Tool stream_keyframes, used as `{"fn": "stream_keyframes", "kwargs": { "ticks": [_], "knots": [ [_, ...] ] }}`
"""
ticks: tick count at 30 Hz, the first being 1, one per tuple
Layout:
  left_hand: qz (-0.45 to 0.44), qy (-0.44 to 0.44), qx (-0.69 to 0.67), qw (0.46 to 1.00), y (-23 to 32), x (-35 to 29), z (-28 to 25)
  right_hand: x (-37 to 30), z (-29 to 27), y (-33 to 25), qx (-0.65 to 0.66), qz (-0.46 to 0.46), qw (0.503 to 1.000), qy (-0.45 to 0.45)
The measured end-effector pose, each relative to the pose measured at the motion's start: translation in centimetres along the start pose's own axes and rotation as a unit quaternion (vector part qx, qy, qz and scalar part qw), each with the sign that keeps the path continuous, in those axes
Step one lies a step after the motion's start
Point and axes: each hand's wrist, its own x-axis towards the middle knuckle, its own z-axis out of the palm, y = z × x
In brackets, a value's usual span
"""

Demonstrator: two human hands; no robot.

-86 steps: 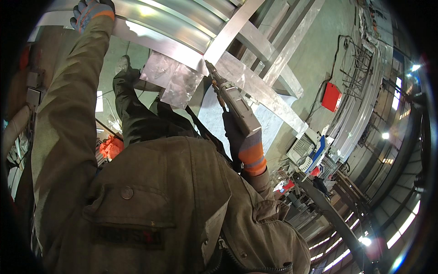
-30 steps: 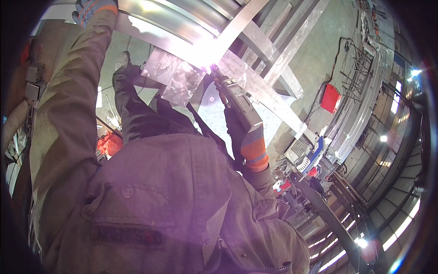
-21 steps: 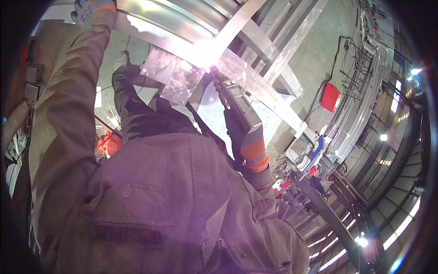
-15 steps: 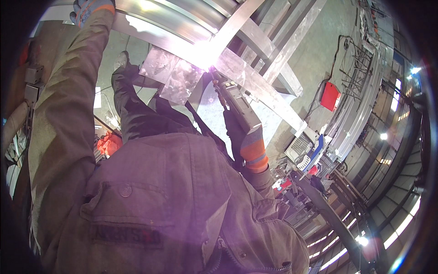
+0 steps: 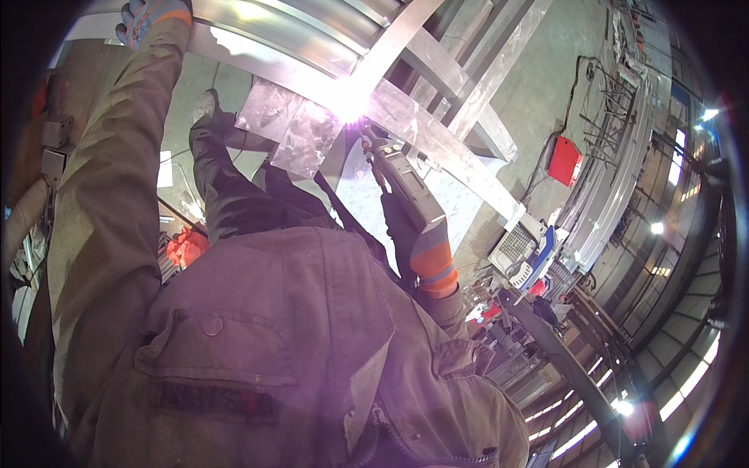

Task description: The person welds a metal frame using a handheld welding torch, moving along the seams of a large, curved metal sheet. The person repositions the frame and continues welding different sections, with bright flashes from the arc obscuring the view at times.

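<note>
My right hand (image 5: 395, 234), in a dark glove with an orange and grey cuff, is wrapped round a boxy handheld welding gun (image 5: 411, 187). The gun's tip points at a dazzling white-violet glow on a metal frame (image 5: 273, 58), where a crossbar meets the long rail. That glare hides the joint and the very end of the tip. At the upper left, my left arm is stretched out, and my left hand (image 5: 148, 19), in a blue-grey glove with an orange cuff, has its fingers curled on the frame's rail.
Thin metal plates (image 5: 304, 140) lie below the glow, beside my legs. Crossed metal bars (image 5: 460, 86) extend to the right. Farther right are a red box (image 5: 565, 161) with a cable on the floor and a rack of long metal lengths (image 5: 624, 179). An orange-red cloth (image 5: 187, 246) lies at left.
The gun's tip and the glow have shifted very slightly downward in the picture. My left hand has slid a little to the left.
</note>
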Motion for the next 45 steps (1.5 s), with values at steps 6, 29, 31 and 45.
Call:
{"fn": "stream_keyframes", "kwargs": {
  "ticks": [6,29,31,45],
  "knots": [
    [0.005,0.048,0.009,0.999,-0.4,0.4,1.3,-0.6,0.0,0.5,-0.002,-0.006,1.000,0.003],
    [0.025,0.018,0.108,0.994,-2.1,2.4,4.9,-3.8,1.2,2.6,0.060,-0.005,0.994,0.087],
    [0.014,0.007,0.111,0.994,-1.9,2.4,4.7,-3.8,1.7,2.6,0.087,-0.007,0.989,0.119],
    [0.214,-0.025,-0.065,0.974,-4.2,-0.4,1.3,-5.4,7.2,-8.3,0.187,0.050,0.941,0.278]
  ]
}}
